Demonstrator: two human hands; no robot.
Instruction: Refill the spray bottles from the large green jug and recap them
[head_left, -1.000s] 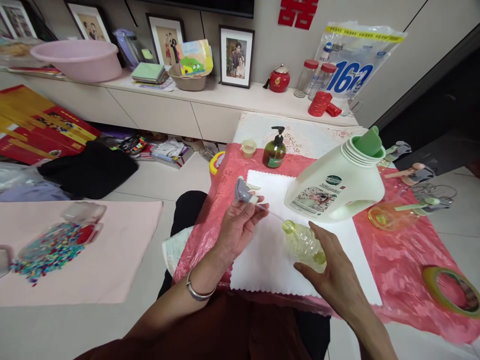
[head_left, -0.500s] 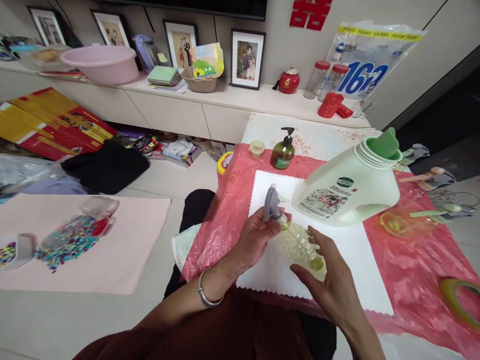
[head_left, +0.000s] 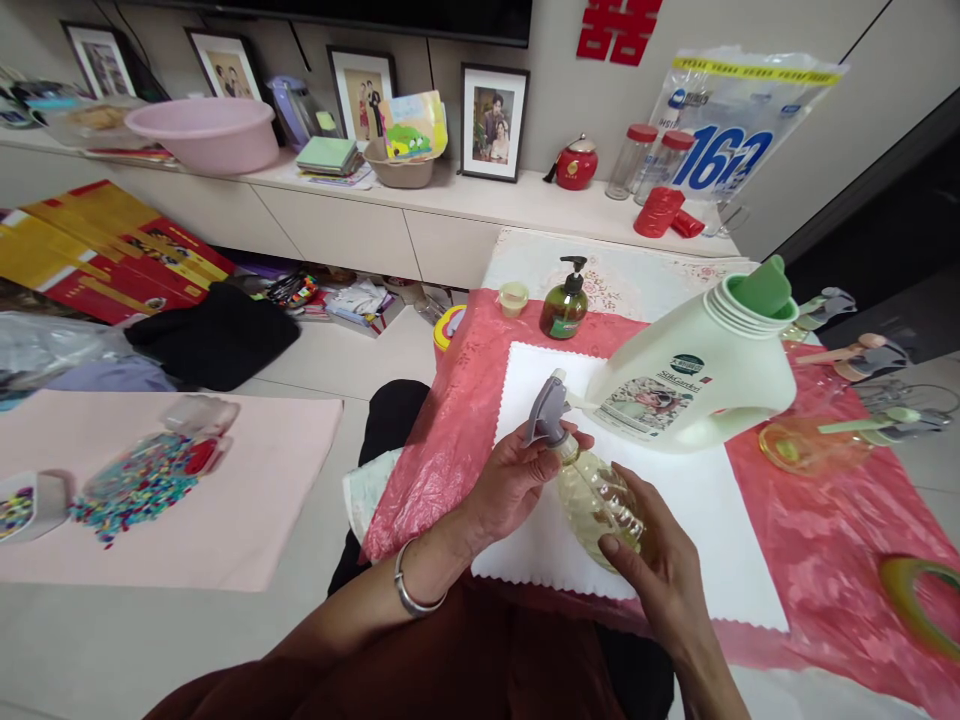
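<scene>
The left hand (head_left: 517, 480) pinches the collar of a grey plastic trigger sprayer head (head_left: 547, 412), its grip closed on the neck where the head meets a small clear plastic bottle of pale yellow liquid (head_left: 596, 495). The right hand (head_left: 660, 570) wraps the bottle's ribbed body from below, fingers pressed around it, holding it tilted just above a white scallop-edged cloth (head_left: 675, 560). A second ago the sprayer head was held apart from the bottle, its thin dip tube trailing toward the open mouth; now the tube has gone inside and the head sits on the neck, which suggests the fitting is nearly done, though whether the collar is screwed tight cannot be told. Just beyond the hands a large white plastic detergent jug with a green spout (head_left: 705, 360) leans on the cloth. The cloth lies on a pink plastic sheet (head_left: 825, 560) covering the counter, with a green pump bottle (head_left: 564, 305) further back.
</scene>
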